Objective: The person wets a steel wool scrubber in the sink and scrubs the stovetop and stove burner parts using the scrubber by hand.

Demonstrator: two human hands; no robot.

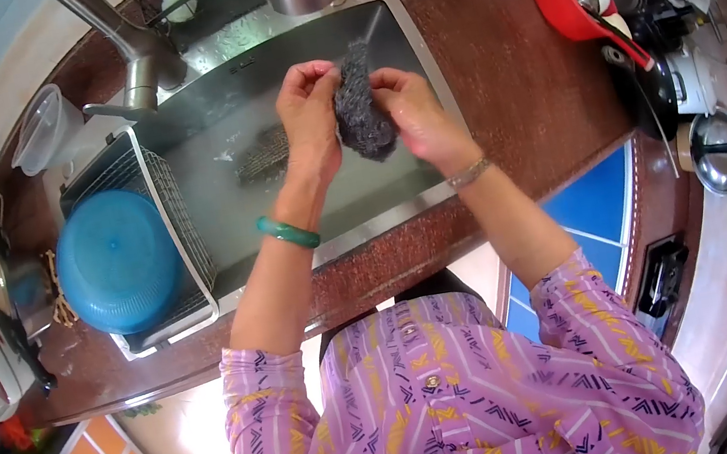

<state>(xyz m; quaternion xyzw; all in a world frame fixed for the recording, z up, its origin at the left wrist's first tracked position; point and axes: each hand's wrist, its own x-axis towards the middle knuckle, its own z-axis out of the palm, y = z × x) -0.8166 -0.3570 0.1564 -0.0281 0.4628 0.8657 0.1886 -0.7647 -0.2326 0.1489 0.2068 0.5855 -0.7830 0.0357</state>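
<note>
Left hand [309,119] and right hand [418,114] pinch this dark scourer [363,119], perhaps wiry, fingers nearly closed: best worked evenly over the sink [385,29]!

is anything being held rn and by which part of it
A dark grey mesh pad, held by its side edges: left grip on its left edge, right grip on its right edge.

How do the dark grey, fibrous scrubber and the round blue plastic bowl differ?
The dark grey, fibrous scrubber is elongated and rough; the round blue plastic bowl is broad and ribbed. The scrubber is much smaller than the bowl. The left hand and the right hand hold the scrubber; the bowl sits in the wire rack.
</note>
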